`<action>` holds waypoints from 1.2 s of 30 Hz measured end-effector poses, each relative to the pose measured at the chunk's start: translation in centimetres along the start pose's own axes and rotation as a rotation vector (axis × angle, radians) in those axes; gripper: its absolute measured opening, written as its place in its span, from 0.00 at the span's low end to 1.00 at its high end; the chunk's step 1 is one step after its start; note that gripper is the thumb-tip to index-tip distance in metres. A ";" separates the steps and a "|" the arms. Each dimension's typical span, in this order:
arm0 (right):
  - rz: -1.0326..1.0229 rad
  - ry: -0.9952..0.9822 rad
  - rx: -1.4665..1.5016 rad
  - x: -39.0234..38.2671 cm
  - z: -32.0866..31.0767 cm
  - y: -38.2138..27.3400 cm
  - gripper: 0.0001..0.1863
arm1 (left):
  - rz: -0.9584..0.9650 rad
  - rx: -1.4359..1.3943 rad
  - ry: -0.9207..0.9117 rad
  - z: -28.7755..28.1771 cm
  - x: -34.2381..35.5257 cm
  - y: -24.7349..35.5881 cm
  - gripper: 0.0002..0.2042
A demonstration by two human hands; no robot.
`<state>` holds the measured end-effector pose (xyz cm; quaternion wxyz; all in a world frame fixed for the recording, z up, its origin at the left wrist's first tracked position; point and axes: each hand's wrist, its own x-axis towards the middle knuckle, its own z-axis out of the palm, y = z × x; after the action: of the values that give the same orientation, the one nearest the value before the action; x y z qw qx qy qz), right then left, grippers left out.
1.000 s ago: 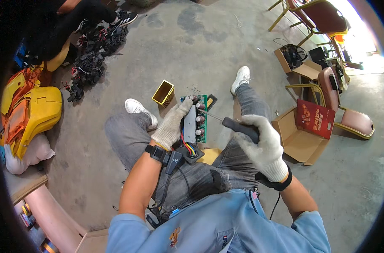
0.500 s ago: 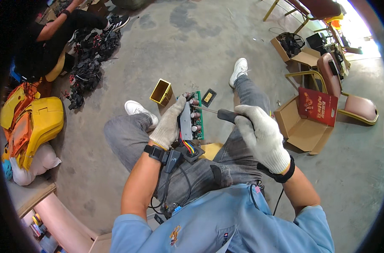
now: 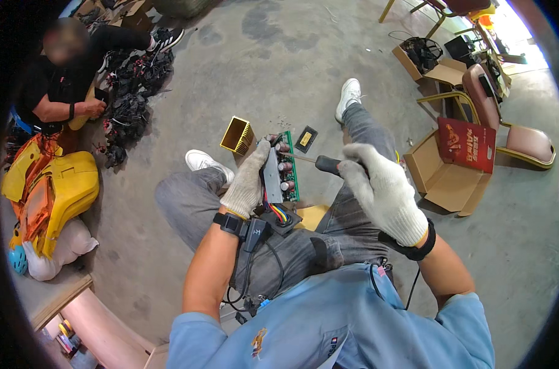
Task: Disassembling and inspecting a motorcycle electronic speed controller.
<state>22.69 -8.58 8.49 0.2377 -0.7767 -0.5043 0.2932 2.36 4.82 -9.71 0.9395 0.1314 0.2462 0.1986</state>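
Note:
My gloved left hand (image 3: 247,183) grips a green circuit board (image 3: 290,157) with a grey metal plate (image 3: 271,175) and a row of capacitors. My gloved right hand (image 3: 384,197) holds a screwdriver (image 3: 326,164) by its dark handle, the thin shaft reaching left to the board's upper part. Red, yellow and blue wires (image 3: 278,214) run below the board into a black part in my lap, above a yellow piece (image 3: 313,216). A gold finned housing (image 3: 234,136) stands beyond my left hand. A small black rectangle with a gold centre (image 3: 306,139) lies on the floor past the board.
At upper left a person (image 3: 64,92) sits beside black cable bundles (image 3: 132,98). Yellow-orange plastic shells (image 3: 70,181) lie at left by a wooden edge (image 3: 64,301). To the right are an open cardboard box (image 3: 445,181), chairs (image 3: 525,141) and a box of black wiring (image 3: 414,61).
Both hands keep their holds, the screwdriver at the board, with slight shifts. The person at upper left has come further into view, an arm now lowered near the cable pile.

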 end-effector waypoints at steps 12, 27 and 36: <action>-0.225 0.192 -0.072 -0.6 0.5 -1.1 0.25 | -0.019 0.032 0.067 1.4 -0.1 0.1 0.19; -0.289 0.113 -0.210 -0.7 0.0 -1.9 0.24 | -0.041 -0.065 0.017 1.9 -0.8 0.6 0.14; -0.449 0.032 -0.224 0.0 0.3 0.0 0.24 | -0.026 -0.026 0.082 1.7 -0.5 0.3 0.12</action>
<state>22.50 -8.60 8.26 0.2172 -0.6712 -0.6898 0.1626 2.75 4.63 -7.93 0.9328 0.1075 0.2835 0.1946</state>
